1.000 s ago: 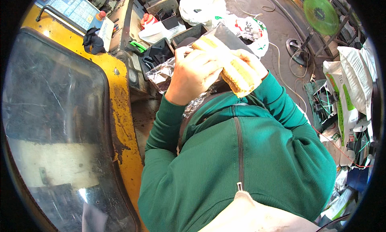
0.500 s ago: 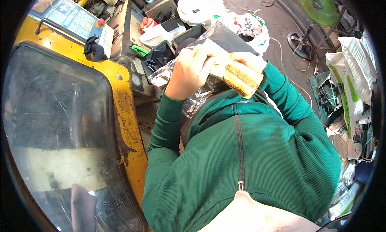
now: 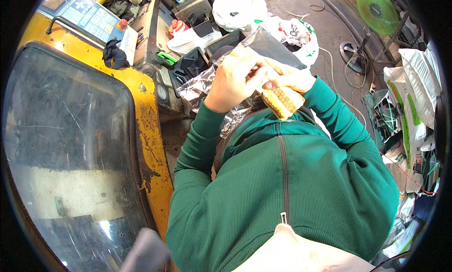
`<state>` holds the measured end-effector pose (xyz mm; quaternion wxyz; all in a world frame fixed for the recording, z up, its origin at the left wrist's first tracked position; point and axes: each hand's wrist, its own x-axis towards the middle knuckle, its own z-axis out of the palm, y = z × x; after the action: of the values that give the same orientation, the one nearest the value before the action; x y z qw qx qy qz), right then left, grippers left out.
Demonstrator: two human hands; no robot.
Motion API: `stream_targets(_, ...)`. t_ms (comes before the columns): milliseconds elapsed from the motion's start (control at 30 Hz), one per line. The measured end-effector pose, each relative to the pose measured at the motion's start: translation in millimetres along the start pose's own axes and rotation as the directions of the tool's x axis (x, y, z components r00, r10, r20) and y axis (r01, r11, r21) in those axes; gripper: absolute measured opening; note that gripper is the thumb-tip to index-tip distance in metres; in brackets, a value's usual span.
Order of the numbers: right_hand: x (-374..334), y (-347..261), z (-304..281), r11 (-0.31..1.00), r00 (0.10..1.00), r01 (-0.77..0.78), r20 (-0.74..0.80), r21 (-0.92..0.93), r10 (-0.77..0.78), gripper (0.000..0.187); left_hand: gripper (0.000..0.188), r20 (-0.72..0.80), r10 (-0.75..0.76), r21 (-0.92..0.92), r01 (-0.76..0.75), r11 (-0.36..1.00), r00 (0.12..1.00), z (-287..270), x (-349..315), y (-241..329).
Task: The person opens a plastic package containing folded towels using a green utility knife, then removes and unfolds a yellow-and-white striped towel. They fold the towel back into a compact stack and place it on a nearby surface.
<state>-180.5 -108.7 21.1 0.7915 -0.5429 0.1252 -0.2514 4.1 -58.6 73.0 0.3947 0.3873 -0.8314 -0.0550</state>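
In front of my chest, my right hand [image 3: 295, 79] is closed on a yellow-and-brown block [image 3: 285, 102] with a ridged, grid-like surface; I cannot tell its kind. My left hand [image 3: 236, 80] is closed beside it, its thumb and fingertips pinched together close to the right fingers. What those fingertips hold is hidden, though a small yellowish edge [image 3: 242, 50] shows above the knuckles. Under and beside my left hand lies crinkled clear plastic wrap [image 3: 193, 90]. A dark plastic sheet or bag [image 3: 270, 47] spreads behind both hands.
A yellow machine [image 3: 153, 145] with a dark window and control panel [image 3: 87, 17] stands at left. Dark bins [image 3: 226, 40] and white plastic bags [image 3: 239, 10] lie ahead. At right are a green disc-shaped fan [image 3: 375, 10], cables on the floor and white sacks [image 3: 400, 93].
My hands have come closer together, with the left fingertips now against the right ones. The block has tilted and its lower end has shifted slightly left. The view has shifted slightly.
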Motion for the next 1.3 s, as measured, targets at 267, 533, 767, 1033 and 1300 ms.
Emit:
stream_targets(267,-7,5,-10,0.986,0.994,0.093,-0.07,0.135,-0.084,0.072,0.013,-0.285,-0.112,0.018,0.122,0.992,0.952,-1,-25,-15)
stream_targets(533,-9,9,-6,0.981,0.979,0.154,-0.152,0.118,-0.135,0.07,0.031,-0.289,-0.24,-0.165,0.199,0.966,0.927,12,-32,5)
stream_targets(767,-7,2,19,0.887,0.896,0.368,-0.15,-0.279,-0.419,0.075,0.021,-0.26,-0.3,-0.247,0.237,0.94,0.918,11,-34,4)
stream_targets(1033,-9,4,25,0.789,0.902,0.321,-0.085,-0.524,-0.423,0.06,0.016,-0.157,-0.421,-0.287,0.367,0.885,0.893,10,-36,-3)
stream_targets(1300,-5,11,17,0.652,0.882,0.353,0.006,-0.67,-0.471,0.046,0.013,0.168,-0.567,-0.486,0.568,0.664,0.806,-9,-33,-6)
